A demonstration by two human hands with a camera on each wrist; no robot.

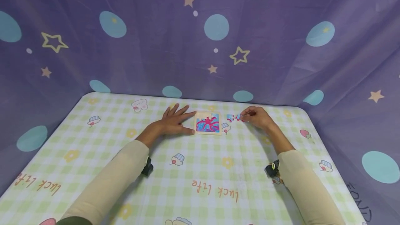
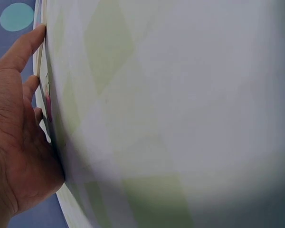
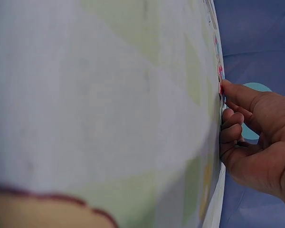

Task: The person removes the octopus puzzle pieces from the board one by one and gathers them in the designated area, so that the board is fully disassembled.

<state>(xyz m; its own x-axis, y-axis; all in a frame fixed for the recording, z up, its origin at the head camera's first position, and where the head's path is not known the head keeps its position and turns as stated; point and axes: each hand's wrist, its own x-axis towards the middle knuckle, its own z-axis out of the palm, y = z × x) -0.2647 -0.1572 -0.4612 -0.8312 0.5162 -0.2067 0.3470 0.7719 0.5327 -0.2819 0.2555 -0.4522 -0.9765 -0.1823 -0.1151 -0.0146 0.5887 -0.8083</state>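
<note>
A small square jigsaw puzzle (image 1: 207,124) with a pink octopus on blue lies in a pale wooden frame at the table's far middle. Part of its upper edge shows bare tray. My left hand (image 1: 170,121) rests beside it with fingers spread and straight, thumb and index fingertip touching the frame's left corners. To the right of the frame, my right hand (image 1: 257,116) pinches a puzzle piece (image 1: 242,118) between thumb and index finger, low at the tabletop. Just left of that lies another blue and pink puzzle piece (image 1: 230,117). In the right wrist view, the other fingers (image 3: 232,133) are curled.
A green and white checked tablecloth (image 1: 200,173) printed with cupcakes, flowers and lettering covers the table. Behind the table's far edge hangs a purple curtain (image 1: 162,55) with stars and blue dots. Dark wrist cameras (image 1: 147,167) sit at both sleeves.
</note>
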